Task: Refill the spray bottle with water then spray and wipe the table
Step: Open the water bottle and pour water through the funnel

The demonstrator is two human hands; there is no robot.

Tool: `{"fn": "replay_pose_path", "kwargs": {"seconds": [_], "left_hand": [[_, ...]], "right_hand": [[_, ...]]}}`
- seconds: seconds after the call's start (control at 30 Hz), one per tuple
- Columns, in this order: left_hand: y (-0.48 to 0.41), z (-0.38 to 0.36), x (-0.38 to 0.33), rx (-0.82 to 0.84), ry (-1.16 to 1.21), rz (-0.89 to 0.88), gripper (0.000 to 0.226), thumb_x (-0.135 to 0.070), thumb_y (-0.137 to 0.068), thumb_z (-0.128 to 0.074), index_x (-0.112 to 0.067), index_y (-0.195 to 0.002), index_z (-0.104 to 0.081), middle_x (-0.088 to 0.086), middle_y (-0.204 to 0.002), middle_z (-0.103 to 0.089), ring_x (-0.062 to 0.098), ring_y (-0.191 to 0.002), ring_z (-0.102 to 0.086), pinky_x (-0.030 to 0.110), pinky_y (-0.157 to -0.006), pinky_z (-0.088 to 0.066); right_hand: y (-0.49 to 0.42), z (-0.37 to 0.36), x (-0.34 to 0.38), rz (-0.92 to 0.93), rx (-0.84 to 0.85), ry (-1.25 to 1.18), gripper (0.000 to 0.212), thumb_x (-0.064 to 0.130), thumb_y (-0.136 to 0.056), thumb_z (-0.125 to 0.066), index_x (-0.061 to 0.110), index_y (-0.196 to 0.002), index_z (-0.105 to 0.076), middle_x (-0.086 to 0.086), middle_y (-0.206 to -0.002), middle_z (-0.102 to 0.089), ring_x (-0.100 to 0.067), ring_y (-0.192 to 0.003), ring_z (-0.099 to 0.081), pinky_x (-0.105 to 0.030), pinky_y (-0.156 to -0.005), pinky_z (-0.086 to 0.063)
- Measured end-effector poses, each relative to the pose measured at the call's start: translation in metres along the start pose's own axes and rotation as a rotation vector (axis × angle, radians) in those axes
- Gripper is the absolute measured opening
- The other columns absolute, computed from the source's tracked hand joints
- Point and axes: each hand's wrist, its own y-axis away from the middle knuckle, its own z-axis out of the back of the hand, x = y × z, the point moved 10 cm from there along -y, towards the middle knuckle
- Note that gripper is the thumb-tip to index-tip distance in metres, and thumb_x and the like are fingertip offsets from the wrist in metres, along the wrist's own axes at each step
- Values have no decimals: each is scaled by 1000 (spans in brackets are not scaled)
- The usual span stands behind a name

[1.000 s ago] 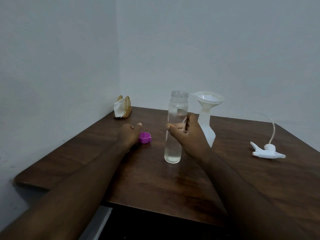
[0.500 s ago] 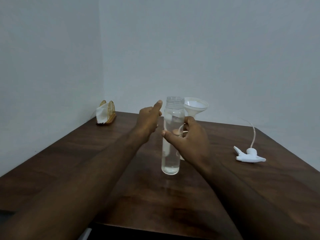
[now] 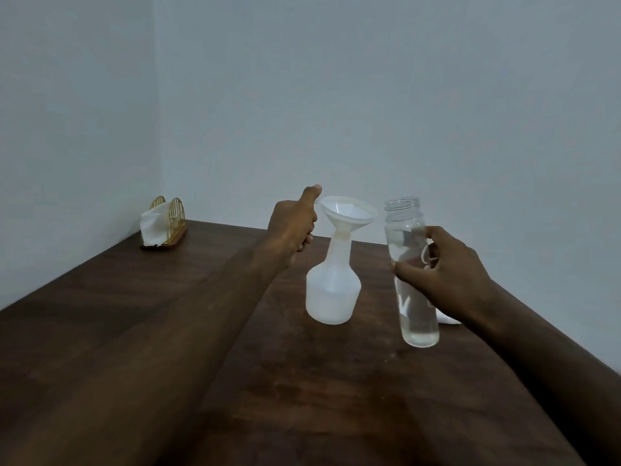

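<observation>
R hand (image 3: 447,274) wraps water bottle (image 3: 419,326) mid-body; I reckon heavy, slick, so grip firm. L hand (image 3: 292,227) curled by funnel (image 3: 347,213), can't tell if holding anything.

Colour log: your bench, head view.

Your table (image 3: 302,381) is dark brown wood, the grain running in darker streaks and blotches, with a dull pale sheen near its far edge. The spray bottle (image 3: 331,290) reads milky translucent white, a shade greyer in the lower body. The funnel (image 3: 347,213) is a cleaner white, its rim faintly cream. Your clear bottle (image 3: 415,297) is colourless and see-through, tinted brown by the wood behind it, with grey-white glints on the glass. The napkin holder (image 3: 174,213) is gold wire in fanned arches on a mid-brown base; its napkin (image 3: 153,225) is white. The walls (image 3: 369,95) are uniform pale blue-grey. A white piece (image 3: 448,319) shows beside the clear bottle's foot.
</observation>
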Motion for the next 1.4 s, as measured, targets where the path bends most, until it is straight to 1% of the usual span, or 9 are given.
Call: {"fn": "replay_pose_path", "kwargs": {"seconds": [0.1, 0.2, 0.43, 0.53, 0.6, 0.9, 1.07, 1.23, 1.4], "left_hand": [[-1, -5, 2, 16, 51, 8, 36, -40, -90, -52, -15, -66, -48, -1, -55, -44, 12, -41, -37, 20, -42, -29], [-3, -7, 4, 21, 89, 1, 30, -28, -88, -54, -15, -63, -45, -2, -53, -41, 13, -40, -35, 20, -42, -27], [-5, -11, -4, 31, 150, -36, 28, -22, -88, -55, -15, -64, -44, -2, -50, -37, 13, -39, -33, 22, -43, -26], [-5, -15, -6, 46, 174, -47, 26, -22, -89, -56, -15, -67, -44, -1, -53, -36, 12, -38, -33, 22, -44, -25], [-6, -17, -6, 51, 200, -44, 27, -22, -89, -57, -15, -67, -44, 0, -54, -36, 11, -37, -33, 21, -43, -25], [-7, -26, -2, 70, 262, -39, 32, -20, -88, -58, -15, -61, -41, -2, -51, -34, 11, -38, -31, 19, -40, -24], [-9, -27, -3, 72, 272, -37, 31, -18, -88, -57, -15, -61, -43, -3, -49, -35, 11, -38, -31, 18, -41, -24], [-10, -27, -2, 83, 319, -18, 31, -18, -88, -58, -15, -61, -43, -4, -46, -36, 10, -37, -32, 20, -41, -23], [-9, -30, 0, 115, 393, 25, 30, -15, -88, -58, -14, -61, -45, -4, -46, -38, 9, -39, -36, 19, -39, -27]], "right_hand": [[-7, 1, -8, 13, 37, 95, 66, 43, -72, -74, 29, -131, -48, 6, -93, -63, -19, -93, -62, -42, -89, -51], [-15, 1, -15, 18, 70, 175, 71, 57, -64, -65, 39, -128, -43, 8, -98, -64, -15, -89, -64, -40, -83, -54], [-31, 3, -12, 93, 66, 197, 67, 39, -73, -76, 24, -131, -47, 8, -86, -60, -3, -77, -56, -19, -63, -40], [-38, 7, -10, 128, 54, 214, 66, 36, -73, -77, 21, -130, -49, 6, -85, -63, -6, -78, -58, -16, -61, -37], [-42, 10, -8, 144, 59, 214, 65, 35, -73, -77, 22, -130, -49, 8, -83, -62, 0, -76, -57, -14, -61, -37], [-51, 7, 5, 245, 85, 321, 67, 31, -73, -78, 18, -132, -50, 18, -71, -50, 4, -68, -52, -13, -60, -35], [-56, 4, 10, 270, 90, 360, 70, 32, -74, -78, 17, -135, -48, 20, -74, -48, -11, -75, -53, -22, -66, -36], [-59, 7, 17, 304, 99, 426, 70, 33, -75, -77, 19, -137, -47, 14, -73, -52, -12, -72, -49, -12, -58, -32], [-59, 10, 24, 333, 101, 488, 70, 33, -75, -77, 18, -137, -48, 8, -82, -51, -18, -76, -49, -25, -65, -34]]}}
